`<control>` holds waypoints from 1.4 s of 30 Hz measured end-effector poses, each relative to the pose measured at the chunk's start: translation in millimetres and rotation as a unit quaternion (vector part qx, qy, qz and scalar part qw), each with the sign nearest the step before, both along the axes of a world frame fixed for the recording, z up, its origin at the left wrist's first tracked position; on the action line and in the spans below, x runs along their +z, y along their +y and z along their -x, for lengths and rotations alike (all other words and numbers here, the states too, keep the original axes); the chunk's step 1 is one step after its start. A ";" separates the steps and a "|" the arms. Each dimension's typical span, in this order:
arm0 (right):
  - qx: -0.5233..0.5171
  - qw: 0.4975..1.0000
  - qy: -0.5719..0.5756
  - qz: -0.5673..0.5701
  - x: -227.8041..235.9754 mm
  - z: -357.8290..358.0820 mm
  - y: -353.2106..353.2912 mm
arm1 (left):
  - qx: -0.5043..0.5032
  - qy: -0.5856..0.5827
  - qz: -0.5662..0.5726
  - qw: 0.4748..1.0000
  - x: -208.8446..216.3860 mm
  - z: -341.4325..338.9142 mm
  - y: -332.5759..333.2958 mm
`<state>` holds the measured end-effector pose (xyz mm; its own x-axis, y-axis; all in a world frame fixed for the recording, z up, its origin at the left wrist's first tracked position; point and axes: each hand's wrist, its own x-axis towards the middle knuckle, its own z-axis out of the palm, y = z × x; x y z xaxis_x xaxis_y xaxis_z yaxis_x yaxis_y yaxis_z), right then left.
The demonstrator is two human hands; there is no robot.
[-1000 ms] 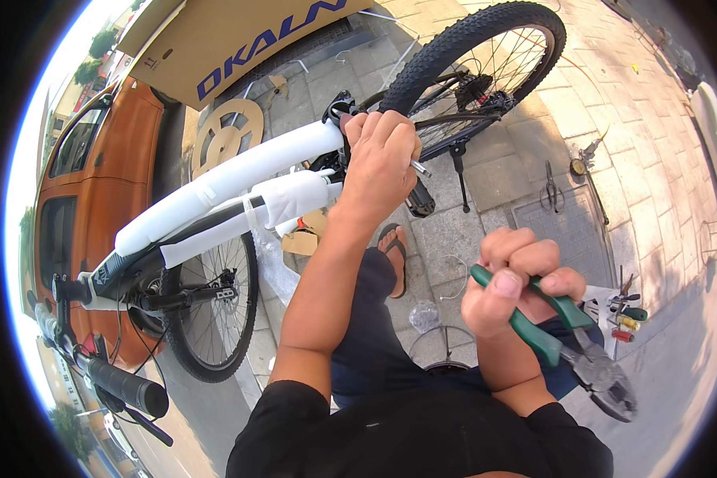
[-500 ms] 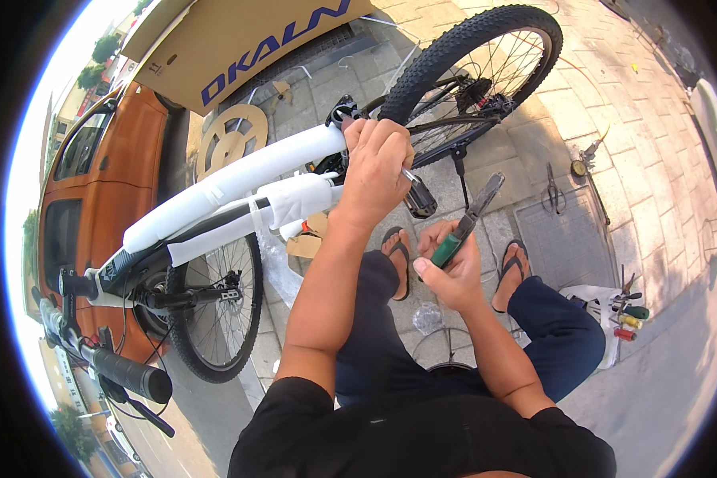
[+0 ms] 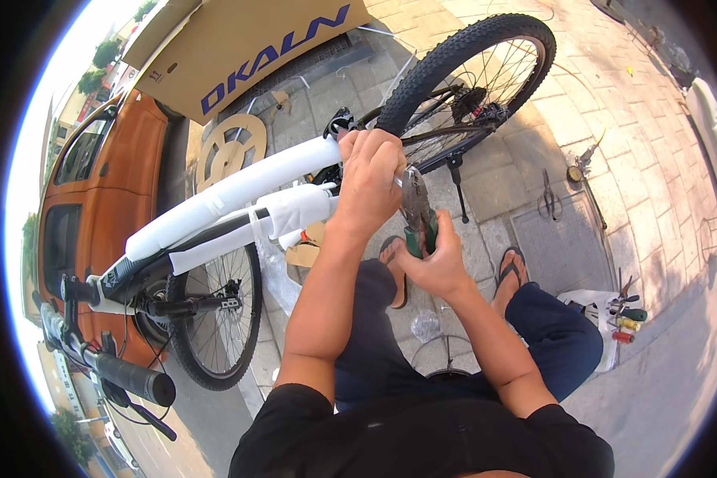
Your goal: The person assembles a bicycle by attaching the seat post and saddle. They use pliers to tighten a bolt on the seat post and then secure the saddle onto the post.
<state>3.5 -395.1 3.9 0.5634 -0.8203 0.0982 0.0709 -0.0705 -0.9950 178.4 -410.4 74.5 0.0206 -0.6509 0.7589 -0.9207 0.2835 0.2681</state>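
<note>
Head view: the right hand [image 3: 436, 261] is closed around the green handles of a pair of pliers [image 3: 417, 209], whose metal head extends from the top of the grip, pointing away from the wearer's body. That head lies directly against or just beside the right-hand side of the left hand [image 3: 369, 179]; contact cannot be confirmed, nor whether the jaws bite on anything. The left hand is a fist, fingers curled, at the seat end of the bicycle's white-wrapped tube [image 3: 239, 195], just beside a black clamp [image 3: 340, 121]; what it encloses is hidden by the fingers. Beyond both hands stands the rear wheel [image 3: 430, 76], with the kickstand [image 3: 459, 189] to the right of the pliers. Scissors [image 3: 548, 205] lie on the paving, well apart from either hand. A cardboard box [image 3: 247, 56] stands at the upper left, near an orange vehicle [image 3: 107, 183].
</note>
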 end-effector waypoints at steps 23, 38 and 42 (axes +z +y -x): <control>0.004 0.994 -0.067 0.086 38.4 12.8 -14.2 | -0.015 0.006 0.010 1.000 -6.0 -7.1 6.9; -0.015 0.998 -0.025 0.054 8.8 36.3 3.9 | -0.020 0.001 0.020 1.000 -1.2 -2.6 11.3; -0.038 0.997 -0.006 0.074 7.3 35.4 1.4 | -0.008 -0.001 -0.036 0.999 1.1 -0.3 8.6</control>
